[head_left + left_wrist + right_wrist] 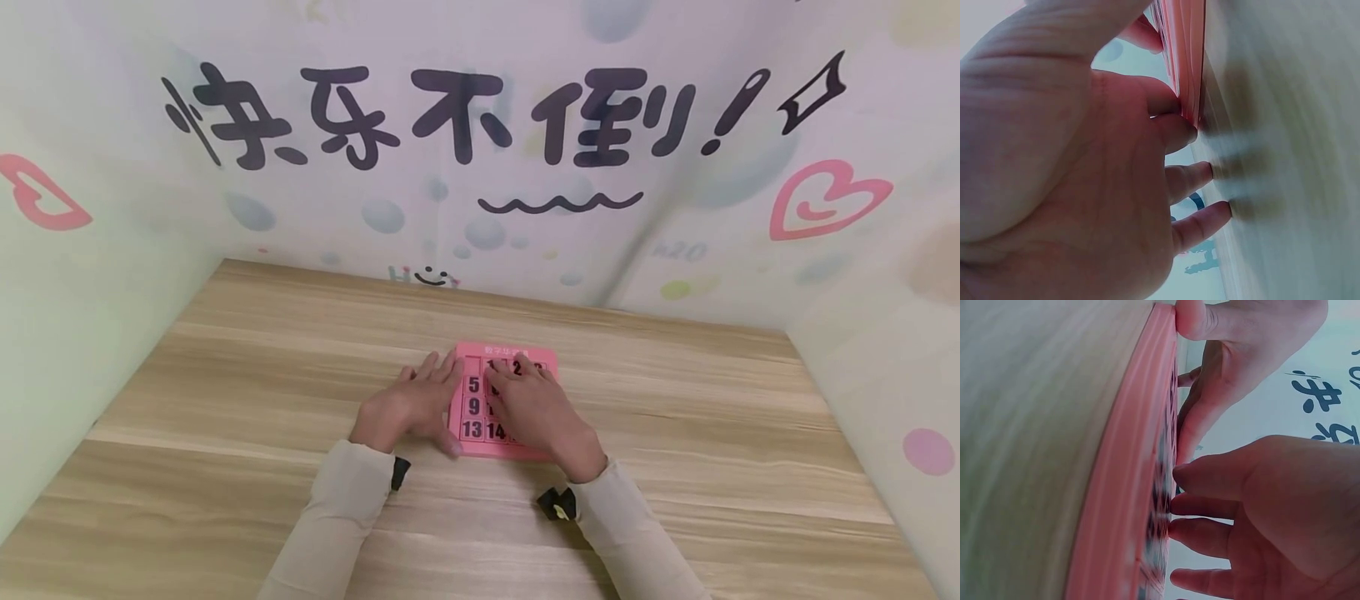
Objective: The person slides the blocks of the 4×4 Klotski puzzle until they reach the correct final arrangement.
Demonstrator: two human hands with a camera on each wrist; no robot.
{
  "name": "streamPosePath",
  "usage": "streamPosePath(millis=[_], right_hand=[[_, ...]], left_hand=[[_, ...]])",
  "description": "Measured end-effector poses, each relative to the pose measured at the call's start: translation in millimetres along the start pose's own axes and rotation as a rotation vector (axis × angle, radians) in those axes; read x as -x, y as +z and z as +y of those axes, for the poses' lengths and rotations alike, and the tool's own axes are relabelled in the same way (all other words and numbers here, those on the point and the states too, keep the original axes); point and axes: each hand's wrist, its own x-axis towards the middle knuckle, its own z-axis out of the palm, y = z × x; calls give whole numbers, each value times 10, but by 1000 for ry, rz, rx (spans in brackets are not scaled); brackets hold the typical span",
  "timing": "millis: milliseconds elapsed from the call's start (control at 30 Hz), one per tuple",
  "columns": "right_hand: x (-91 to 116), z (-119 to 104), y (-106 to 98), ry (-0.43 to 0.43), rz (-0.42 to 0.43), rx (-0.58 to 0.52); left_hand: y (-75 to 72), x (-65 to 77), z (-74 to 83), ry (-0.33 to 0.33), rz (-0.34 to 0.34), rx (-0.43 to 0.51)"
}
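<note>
A pink number sliding puzzle lies flat on the table, its tiles bearing black numbers such as 5, 9, 13 and 14. Bare pink shows in its far-left slot. My left hand rests against the left side, thumb at the near-left corner. In the left wrist view its index finger touches the puzzle's side, and other fingertips rest on the table. My right hand lies over the tiles, hiding several of them. In the right wrist view its fingers reach down with their tips at the tile surface.
The wood-grain table extends around the puzzle on all sides. Behind it stands a white printed backdrop with large black characters. Dark straps hang under the cuffs of the light sleeves.
</note>
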Motion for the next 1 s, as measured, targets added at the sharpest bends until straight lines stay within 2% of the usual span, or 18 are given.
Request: streamPosePath(millis=[600, 1000], right_hand=[[-5, -20, 5, -22, 1, -37], [0, -59, 29, -23, -12, -59]], left_hand=[[-10, -6, 4, -6, -1, 20], [-14, -9, 5, -4, -5, -8]])
